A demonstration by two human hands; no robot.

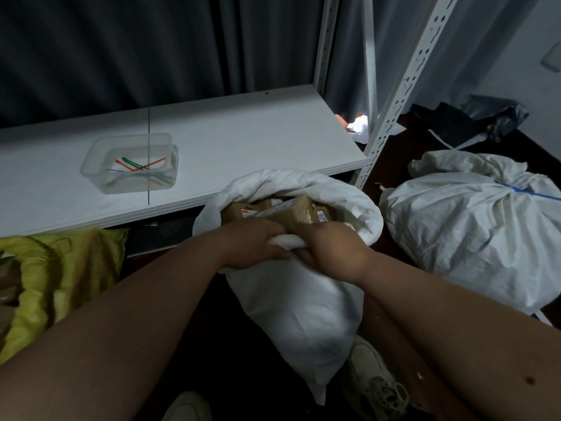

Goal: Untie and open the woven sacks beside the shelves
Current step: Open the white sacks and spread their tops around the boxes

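White woven sack stood on floor before shelf, mouth open, brown parcels seen inside. Near rim gripped by left hand and right hand. Second sack, tied shut, lain at right.

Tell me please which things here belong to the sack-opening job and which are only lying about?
Part of the job:
- open white sack, rim gripped by left hand and right hand
- tied white sack, blue tie still on
- yellow sack

Lying about:
- clear tub of coloured ties on shelf
- black bag
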